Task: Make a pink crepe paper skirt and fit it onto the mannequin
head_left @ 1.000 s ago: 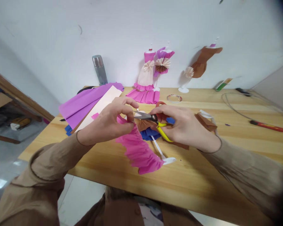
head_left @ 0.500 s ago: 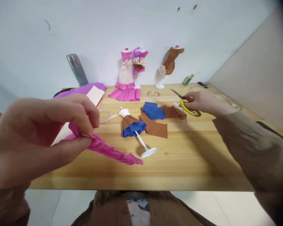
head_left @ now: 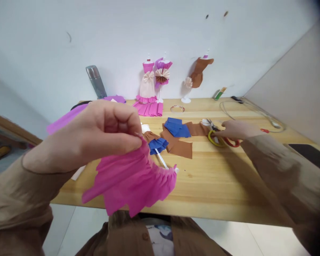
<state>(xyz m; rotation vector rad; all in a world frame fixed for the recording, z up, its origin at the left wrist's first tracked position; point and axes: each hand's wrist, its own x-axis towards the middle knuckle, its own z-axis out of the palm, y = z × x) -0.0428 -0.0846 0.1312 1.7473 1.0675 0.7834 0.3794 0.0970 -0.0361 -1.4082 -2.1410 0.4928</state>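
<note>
My left hand (head_left: 109,129) pinches the gathered top edge of a pink pleated paper skirt (head_left: 130,177) between thumb and finger. The skirt fans out in ruffles above the table's front, and what looks like a needle tip shows at the pinch. On the right, my right hand (head_left: 236,129) has its fingers on the scissors (head_left: 217,144), which are down at table level with one yellow and one red handle loop. Behind the pink skirt lies a small dress form (head_left: 156,145) in a brown and blue skirt, partly hidden.
Blue paper pieces (head_left: 175,126) and brown paper pieces (head_left: 182,149) lie mid-table. Dressed mannequins (head_left: 147,85) stand along the wall, with a grey bottle (head_left: 97,81) to their left. A bracelet (head_left: 177,108), a cable (head_left: 255,106) and a phone (head_left: 309,154) are farther right.
My left hand has moved right, and the pink skirt has turned from edge-on to spread. My right hand has lowered the scissors onto the table beside the brown paper. The view has shifted slightly.
</note>
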